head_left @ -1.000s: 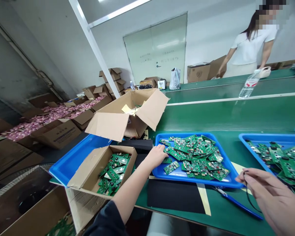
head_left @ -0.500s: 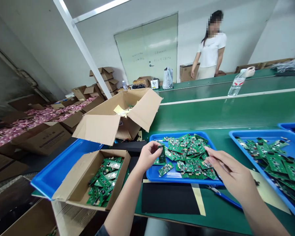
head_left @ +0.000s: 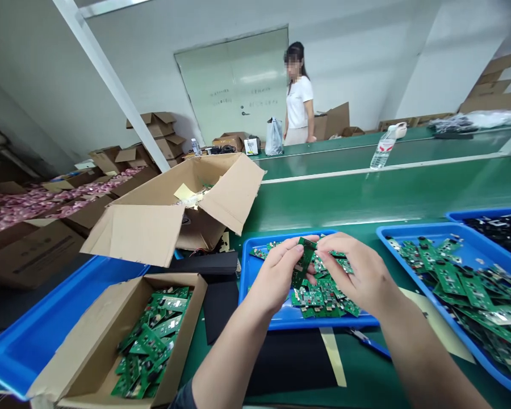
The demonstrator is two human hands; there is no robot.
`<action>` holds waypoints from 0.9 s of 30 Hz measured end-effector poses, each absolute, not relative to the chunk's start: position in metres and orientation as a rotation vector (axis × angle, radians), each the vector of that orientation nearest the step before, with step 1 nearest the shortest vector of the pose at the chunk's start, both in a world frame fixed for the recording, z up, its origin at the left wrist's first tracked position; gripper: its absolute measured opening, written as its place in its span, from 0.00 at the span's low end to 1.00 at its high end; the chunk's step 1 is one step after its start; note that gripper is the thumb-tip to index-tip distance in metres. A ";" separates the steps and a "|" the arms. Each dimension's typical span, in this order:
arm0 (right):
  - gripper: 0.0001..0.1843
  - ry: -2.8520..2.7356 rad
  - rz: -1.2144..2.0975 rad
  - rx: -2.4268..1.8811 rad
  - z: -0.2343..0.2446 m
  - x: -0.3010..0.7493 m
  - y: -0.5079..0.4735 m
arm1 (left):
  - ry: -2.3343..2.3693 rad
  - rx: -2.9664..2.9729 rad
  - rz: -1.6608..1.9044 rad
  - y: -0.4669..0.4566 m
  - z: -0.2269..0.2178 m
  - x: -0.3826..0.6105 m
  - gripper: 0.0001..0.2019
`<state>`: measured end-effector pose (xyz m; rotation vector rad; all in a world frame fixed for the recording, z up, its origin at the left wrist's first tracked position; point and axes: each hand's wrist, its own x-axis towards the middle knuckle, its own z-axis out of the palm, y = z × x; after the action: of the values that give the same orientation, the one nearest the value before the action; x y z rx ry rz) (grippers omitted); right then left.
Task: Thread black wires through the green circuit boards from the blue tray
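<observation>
My left hand (head_left: 281, 270) grips a green circuit board (head_left: 303, 262), tilted upright above the middle blue tray (head_left: 246, 284). At the board's upper right corner, the fingers of my right hand (head_left: 357, 272) are pinched together. Whatever they hold there is too small or hidden to make out. Beneath both hands, loose green circuit boards (head_left: 319, 298) with small parts lie heaped in that tray. Blue-handled pliers or cutters (head_left: 372, 343) rest on the table in front of the tray, partly covered by my right forearm.
A cardboard box (head_left: 196, 318) of circuit boards stands at left, with a larger open carton (head_left: 149, 227) behind it. Another blue tray (head_left: 385, 230) of boards is at right. A water bottle (head_left: 383, 149) stands farther back. Across the bench is a person (head_left: 298, 105) in white.
My right hand has come left to the board in my left hand, so both hands now meet over the tray. The view has shifted right, and the person across has turned.
</observation>
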<state>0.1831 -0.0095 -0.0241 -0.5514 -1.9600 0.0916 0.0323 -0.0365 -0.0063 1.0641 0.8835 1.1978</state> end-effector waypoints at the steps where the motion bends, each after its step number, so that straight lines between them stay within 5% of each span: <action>1: 0.10 -1.975 0.092 -0.526 -0.024 0.183 -0.007 | 0.864 1.043 1.192 -0.035 -0.006 0.033 0.14; 27: 0.12 -2.015 0.011 -0.552 -0.025 0.181 0.009 | 0.804 1.065 1.199 -0.025 -0.009 0.039 0.14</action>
<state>0.1811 0.0088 -0.0249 -0.5518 -2.0146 0.0106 0.0394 -0.0245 -0.0086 1.0647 0.8040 1.1990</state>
